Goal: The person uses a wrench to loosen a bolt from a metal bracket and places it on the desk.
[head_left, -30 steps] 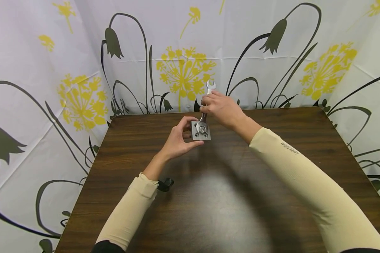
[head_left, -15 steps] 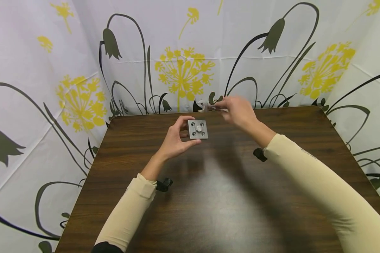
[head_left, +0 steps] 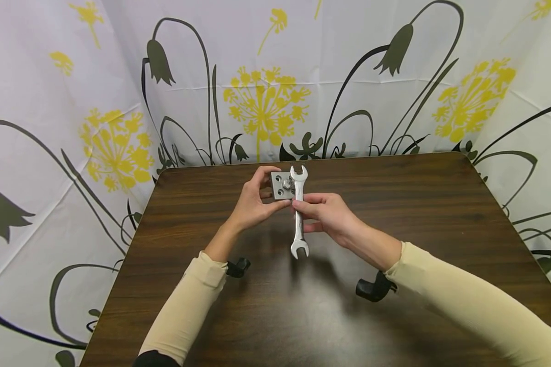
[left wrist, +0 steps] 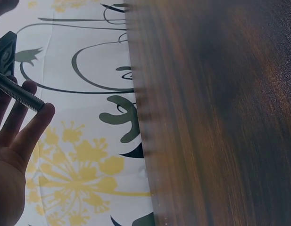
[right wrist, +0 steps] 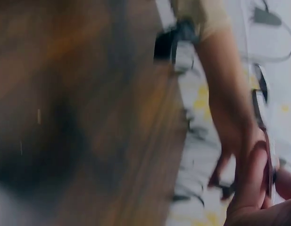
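My left hand (head_left: 250, 204) grips a square grey metal plate (head_left: 277, 191) by its upper and lower edges. A hex bolt head (head_left: 286, 184) stands at the plate's centre, with holes around it. In the left wrist view, the threaded bolt shank (left wrist: 25, 95) sticks out behind the plate (left wrist: 5, 54), a fingertip at its end. Between thumb and fingers, my right hand (head_left: 335, 219) pinches a double open-ended wrench (head_left: 299, 224) near its middle. The wrench stands nearly upright and hides the plate's right side; whether it touches the plate cannot be told. The right wrist view is blurred.
A dark wood-grain table (head_left: 202, 214) lies below both hands, its back edge just beyond them. Behind it hangs a white curtain (head_left: 349, 46) printed with flowers. Black wrist camera mounts (head_left: 374, 288) jut out beneath the forearms.
The wrench has come off the bolt head, swung out to the right and turned, and is now in front of the plate's right side. The left hand has barely moved.
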A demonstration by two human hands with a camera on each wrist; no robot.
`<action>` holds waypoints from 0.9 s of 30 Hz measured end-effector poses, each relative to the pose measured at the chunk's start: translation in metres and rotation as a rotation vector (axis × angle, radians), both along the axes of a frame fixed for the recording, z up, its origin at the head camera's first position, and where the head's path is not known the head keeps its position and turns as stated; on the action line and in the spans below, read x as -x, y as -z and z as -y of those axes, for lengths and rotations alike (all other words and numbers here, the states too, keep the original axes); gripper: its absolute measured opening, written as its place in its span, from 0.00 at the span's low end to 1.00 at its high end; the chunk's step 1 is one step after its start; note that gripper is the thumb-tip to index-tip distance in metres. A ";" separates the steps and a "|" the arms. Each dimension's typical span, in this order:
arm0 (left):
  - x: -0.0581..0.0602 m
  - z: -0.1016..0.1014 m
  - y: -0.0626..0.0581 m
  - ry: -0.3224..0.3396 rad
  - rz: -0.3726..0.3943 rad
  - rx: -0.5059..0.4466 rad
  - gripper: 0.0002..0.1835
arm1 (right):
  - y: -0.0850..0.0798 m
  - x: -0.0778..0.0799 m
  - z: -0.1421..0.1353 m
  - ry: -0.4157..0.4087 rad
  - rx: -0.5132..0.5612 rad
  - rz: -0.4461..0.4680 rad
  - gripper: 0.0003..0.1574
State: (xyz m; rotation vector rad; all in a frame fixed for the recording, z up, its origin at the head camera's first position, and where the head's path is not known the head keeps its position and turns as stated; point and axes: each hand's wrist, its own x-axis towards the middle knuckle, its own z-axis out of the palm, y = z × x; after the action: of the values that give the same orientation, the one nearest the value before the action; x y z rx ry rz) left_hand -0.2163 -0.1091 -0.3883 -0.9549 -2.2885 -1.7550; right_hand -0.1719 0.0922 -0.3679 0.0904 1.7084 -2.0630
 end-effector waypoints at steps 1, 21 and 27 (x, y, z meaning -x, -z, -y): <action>0.000 0.000 0.000 -0.002 -0.005 0.004 0.36 | 0.001 -0.005 0.004 0.009 0.040 0.022 0.21; -0.002 0.001 -0.002 0.002 -0.013 -0.017 0.35 | 0.010 -0.027 0.044 0.098 0.190 0.083 0.18; -0.003 0.003 -0.003 -0.013 -0.016 -0.002 0.34 | 0.013 -0.021 0.034 0.050 0.029 0.042 0.17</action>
State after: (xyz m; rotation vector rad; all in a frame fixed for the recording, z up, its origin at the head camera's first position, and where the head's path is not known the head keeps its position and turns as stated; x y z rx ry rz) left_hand -0.2137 -0.1119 -0.3851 -0.9476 -2.2781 -1.7381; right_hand -0.1510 0.0587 -0.3810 0.1672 1.6661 -2.1061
